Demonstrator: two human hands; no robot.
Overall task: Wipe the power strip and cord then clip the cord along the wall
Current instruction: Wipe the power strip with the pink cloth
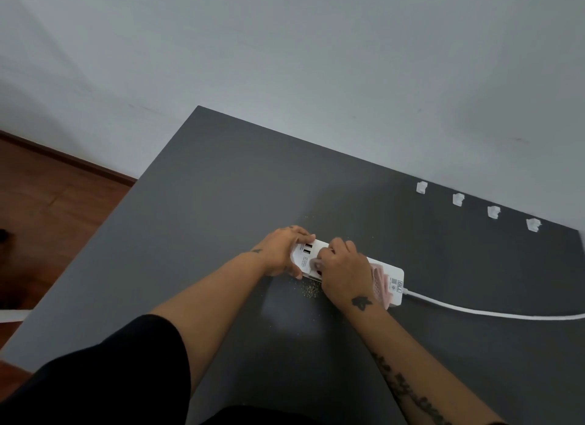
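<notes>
A white power strip (394, 274) lies on the dark grey table (205, 203), its USB end to the left. My left hand (283, 252) grips that left end. My right hand (343, 271) presses a pink cloth (381, 285) onto the strip's top; the cloth trails out under my wrist. The white cord (474, 310) runs from the strip's right end off the right edge of the view. Several white cord clips (458, 199) sit in a row along the table's far edge by the wall.
Fine crumbs or dust (308, 291) are scattered on the table just in front of the strip. A pale wall (316, 60) stands behind the table. Wooden floor (47, 209) lies beyond the table's left edge.
</notes>
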